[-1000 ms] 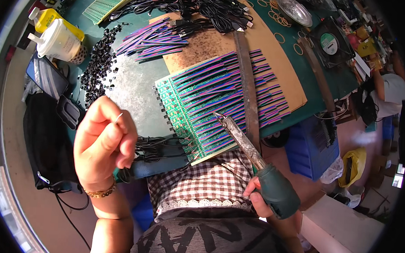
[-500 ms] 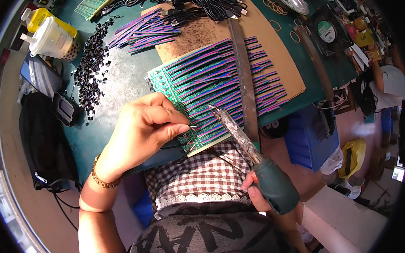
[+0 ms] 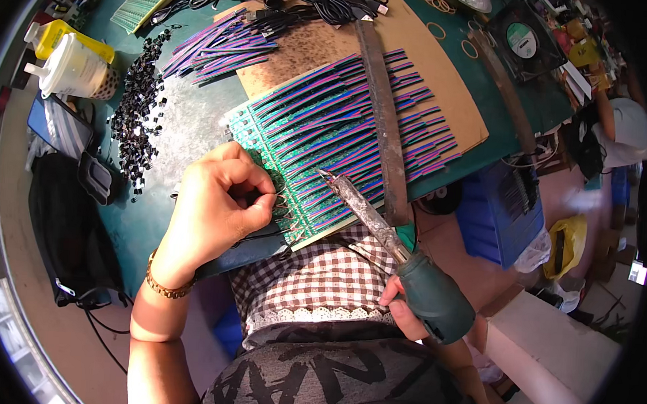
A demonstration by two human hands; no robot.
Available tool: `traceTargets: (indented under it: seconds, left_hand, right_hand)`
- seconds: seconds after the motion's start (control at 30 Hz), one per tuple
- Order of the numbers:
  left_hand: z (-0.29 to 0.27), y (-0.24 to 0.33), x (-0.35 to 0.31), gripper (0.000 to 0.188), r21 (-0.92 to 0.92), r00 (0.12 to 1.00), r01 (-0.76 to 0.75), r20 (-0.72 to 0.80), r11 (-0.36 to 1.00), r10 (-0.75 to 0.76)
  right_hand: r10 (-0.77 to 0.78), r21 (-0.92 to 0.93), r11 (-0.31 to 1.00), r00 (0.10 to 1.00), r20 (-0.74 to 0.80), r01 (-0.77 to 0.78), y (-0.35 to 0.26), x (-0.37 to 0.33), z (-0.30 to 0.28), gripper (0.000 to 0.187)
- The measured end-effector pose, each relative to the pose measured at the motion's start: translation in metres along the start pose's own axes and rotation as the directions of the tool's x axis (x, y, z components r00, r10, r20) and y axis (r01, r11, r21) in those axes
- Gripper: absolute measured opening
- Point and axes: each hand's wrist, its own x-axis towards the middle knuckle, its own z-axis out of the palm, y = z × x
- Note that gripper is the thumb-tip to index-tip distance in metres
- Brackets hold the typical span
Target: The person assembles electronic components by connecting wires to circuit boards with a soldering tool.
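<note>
Fingers (image 3: 254,198) of the left hand (image 3: 217,211) pinch closed on a thin wire at the green circuit board (image 3: 268,137), centre of the teal bench (image 3: 154,215). Right hand (image 3: 413,313), at five o'clock, grips a soldering iron (image 3: 387,238). A lidded cup (image 3: 71,68) stands at ten o'clock, its contents unclear.

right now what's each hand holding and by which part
The right hand grips a soldering iron by its green handle. The left hand pinches something thin at the green circuit board; what exactly cannot be told.

Green worktable (image 3: 158,215), blue crate (image 3: 495,211) on reddish floor (image 3: 558,189).
</note>
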Motion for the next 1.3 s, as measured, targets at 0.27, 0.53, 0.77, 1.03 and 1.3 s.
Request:
traceTargets:
  seconds: [0.27,0.53,0.77,1.03,1.3]
  left_hand:
    - [0.007,0.005,-0.003,0.009,0.082,0.999,0.008,-0.033,0.997,-0.005]
    - [0.017,0.002,-0.009,0.01,0.135,0.984,-0.036,-0.166,0.99,0.058]
    - [0.018,0.003,-0.007,0.009,0.176,0.986,-0.066,-0.139,0.982,0.091]
    - [0.016,0.006,-0.006,0.01,0.222,0.987,-0.045,-0.139,0.974,0.077]
    - [0.015,0.006,-0.005,0.01,0.218,0.987,-0.054,-0.134,0.975,0.085]
  right_hand:
    - [-0.499,-0.341,0.001,0.295,0.815,0.94,0.004,0.019,-0.013,0.011]
    - [-0.437,-0.336,-0.05,0.282,0.854,0.941,-0.002,0.015,-0.007,0.015]
    - [-0.405,-0.334,0.008,0.309,0.861,0.943,-0.003,0.018,-0.014,0.016]
    - [-0.38,-0.373,0.089,0.378,0.844,0.924,0.003,0.018,-0.018,0.018]
    - [-0.419,-0.251,-0.08,0.196,0.887,0.965,0.001,0.018,-0.02,0.032]
